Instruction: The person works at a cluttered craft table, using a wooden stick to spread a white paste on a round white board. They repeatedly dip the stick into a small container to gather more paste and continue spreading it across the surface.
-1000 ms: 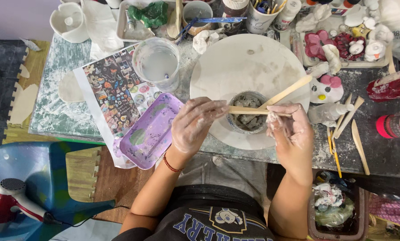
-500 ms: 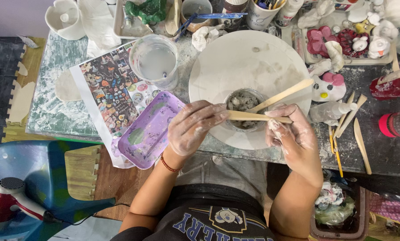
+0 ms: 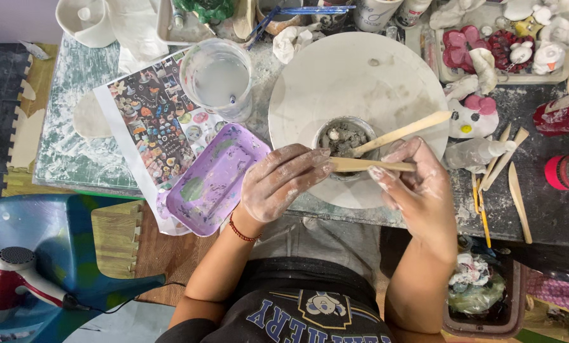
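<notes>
A flat wooden modelling stick (image 3: 370, 165) lies level just right of the middle of the frame, held at both ends: the left hand (image 3: 281, 184), dusted with pale clay, has its fingers curled over and pinches the stick's left end, while the right hand (image 3: 418, 190) grips the right end between thumb and bent fingers, with its other fingers loosely folded. The stick is pale and plain, smeared lightly with clay, and it crosses the lower rim of a small round bowl (image 3: 345, 136) filled with grey, lumpy clay. A second wooden stick (image 3: 402, 132) rests tilted in that bowl, its broad end pointing toward the upper right. The bowl stands on a large round white turntable (image 3: 335, 76), marked with dried grey smudges, in the upper middle of the frame. Left of the hands, a purple rectangular tray (image 3: 214, 181) with green and white paint stains sits tilted on a printed sheet of small coloured pictures (image 3: 148, 114). Above the tray stands a clear plastic cup (image 3: 217, 79) of cloudy water. To the right of the turntable lie a small white cat-shaped figure (image 3: 472, 121) with a pink bow and several more wooden tools (image 3: 507, 171) on a dark, dusty tabletop (image 3: 538, 216). At the lower left, a red and white hair dryer (image 3: 11, 286) rests on a blue stool (image 3: 49, 222).
</notes>
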